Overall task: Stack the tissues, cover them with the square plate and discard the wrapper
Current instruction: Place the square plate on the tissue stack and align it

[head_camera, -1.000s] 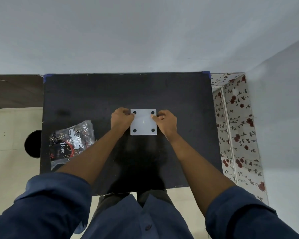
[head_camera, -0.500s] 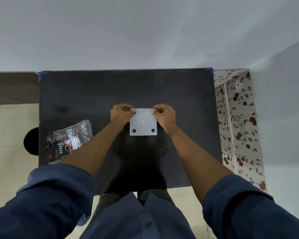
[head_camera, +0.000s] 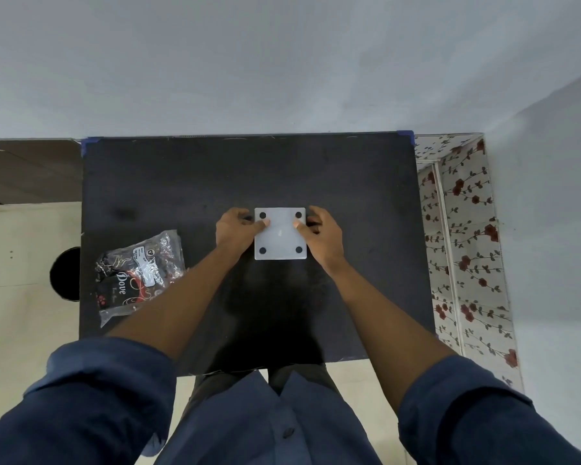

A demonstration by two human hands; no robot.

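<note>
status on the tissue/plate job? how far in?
Looks done: the square plate lies flat on the table; any tissues beneath are hidden. In hand: the left hand and right hand hold its edges, thumbs on top. Left: the wrapper lies undiscarded at the table's left.

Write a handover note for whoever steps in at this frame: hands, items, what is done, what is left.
Left hand and right hand each grip a side of the white square plate with four black dots, thumbs on top.
The plate lies mid-table on the black table; tissues are not visible, presumably beneath it.
The crinkled black-and-red plastic wrapper lies at the table's left edge.
Left: release the plate, discard the wrapper.
</note>
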